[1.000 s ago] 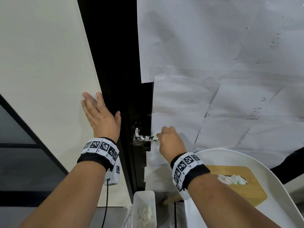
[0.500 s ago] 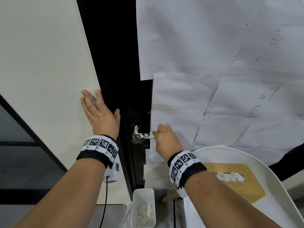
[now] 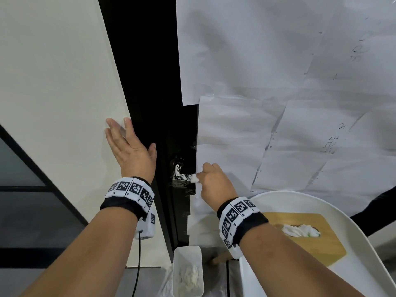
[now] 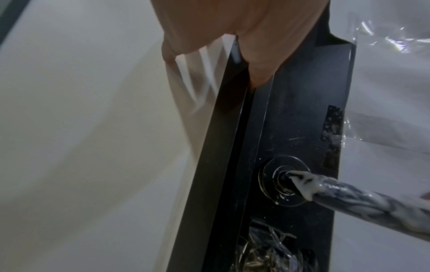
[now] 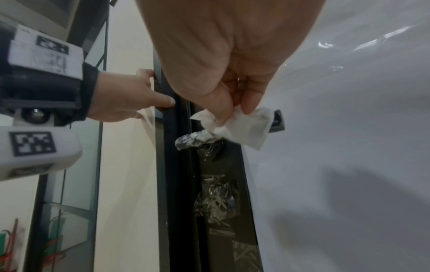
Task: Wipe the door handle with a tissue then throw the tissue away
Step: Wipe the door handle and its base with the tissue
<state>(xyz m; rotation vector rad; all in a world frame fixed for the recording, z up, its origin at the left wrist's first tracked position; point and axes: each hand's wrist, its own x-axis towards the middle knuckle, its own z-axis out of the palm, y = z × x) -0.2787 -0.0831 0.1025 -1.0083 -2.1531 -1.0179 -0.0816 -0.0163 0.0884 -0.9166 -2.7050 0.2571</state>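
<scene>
The door handle (image 3: 180, 175) is a lever with a black-and-white marbled wrap, fixed to a black door frame; the left wrist view shows the handle (image 4: 363, 200) coming out of its round metal rose. My right hand (image 3: 211, 181) pinches a small white tissue (image 3: 194, 178) between thumb and fingers; the tissue (image 5: 242, 127) touches the handle (image 5: 193, 140) from above. My left hand (image 3: 129, 146) lies flat and spread on the cream wall left of the frame, its thumb at the black edge.
A small white bin (image 3: 188, 273) with crumpled tissues stands on the floor below the handle. At lower right a white chair (image 3: 364, 232) carries a wooden tissue box (image 3: 308, 236). Taped paper sheets (image 3: 278, 93) cover the door.
My right hand has slid a little left along the handle and turned, so the tissue now shows at its fingertips. The left hand stays pressed on the wall.
</scene>
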